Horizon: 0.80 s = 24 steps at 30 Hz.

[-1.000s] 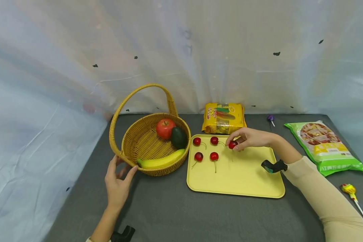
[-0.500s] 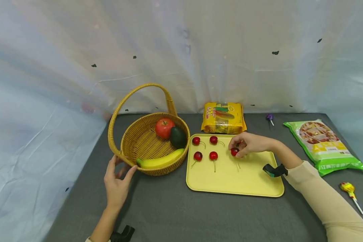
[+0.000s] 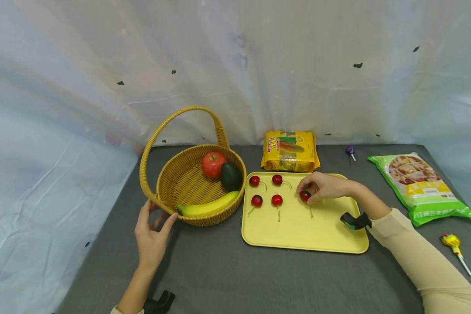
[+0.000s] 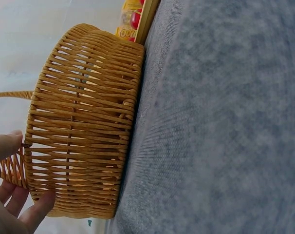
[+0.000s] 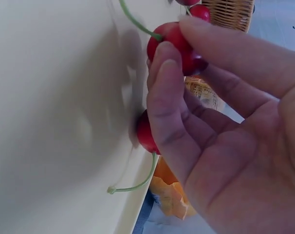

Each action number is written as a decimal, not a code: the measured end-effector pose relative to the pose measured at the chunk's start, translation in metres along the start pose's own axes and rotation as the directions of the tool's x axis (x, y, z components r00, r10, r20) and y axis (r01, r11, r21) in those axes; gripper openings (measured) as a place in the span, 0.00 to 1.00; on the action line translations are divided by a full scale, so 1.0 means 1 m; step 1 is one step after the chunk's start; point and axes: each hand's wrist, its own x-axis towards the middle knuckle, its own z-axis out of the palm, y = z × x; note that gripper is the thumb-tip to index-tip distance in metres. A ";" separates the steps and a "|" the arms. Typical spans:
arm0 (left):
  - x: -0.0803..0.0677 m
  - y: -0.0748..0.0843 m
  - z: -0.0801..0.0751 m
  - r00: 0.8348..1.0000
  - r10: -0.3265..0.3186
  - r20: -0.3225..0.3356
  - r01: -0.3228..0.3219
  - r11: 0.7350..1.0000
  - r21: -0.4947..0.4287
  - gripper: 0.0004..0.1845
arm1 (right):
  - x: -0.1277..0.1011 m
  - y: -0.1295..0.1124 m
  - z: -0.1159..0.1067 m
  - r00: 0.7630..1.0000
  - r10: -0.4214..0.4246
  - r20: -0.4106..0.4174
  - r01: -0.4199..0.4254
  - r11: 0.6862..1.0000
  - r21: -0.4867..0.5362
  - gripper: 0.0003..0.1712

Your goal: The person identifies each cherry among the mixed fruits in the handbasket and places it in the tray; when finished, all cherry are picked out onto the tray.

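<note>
My right hand [image 3: 312, 191] pinches a red cherry [image 3: 304, 196] between thumb and fingers, low over the yellow tray [image 3: 298, 231]. In the right wrist view the fingers [image 5: 167, 97] hold that cherry [image 5: 171, 39], and a second cherry [image 5: 143, 134] with a green stem lies on the tray just under them. Several more cherries [image 3: 257, 200] lie in two rows at the tray's far left. My left hand [image 3: 158, 216] rests with straight fingers against the near-left side of a wicker basket [image 3: 188, 183], beside its handle's base. Thumb and fingers [image 4: 38, 207] touch the basket's wall [image 4: 84, 122].
The basket holds an apple [image 3: 213, 164], an avocado [image 3: 230, 176] and a banana [image 3: 208, 207]. A yellow snack pack [image 3: 289, 150] lies behind the tray, a green bag [image 3: 421, 185] at the right. A purple lollipop [image 3: 350, 150] and a yellow one [image 3: 451, 242] lie on the grey table.
My right hand carried the cherry from beside the tray's far row toward me and lowered it level with the second row. The left hand stayed at the basket.
</note>
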 end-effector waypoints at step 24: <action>0.000 0.000 0.000 1.000 -0.020 -0.003 0.020 1.000 0.000 0.40 | 0.003 -0.009 0.011 0.999 -0.030 -0.021 0.028 0.996 -0.079 0.18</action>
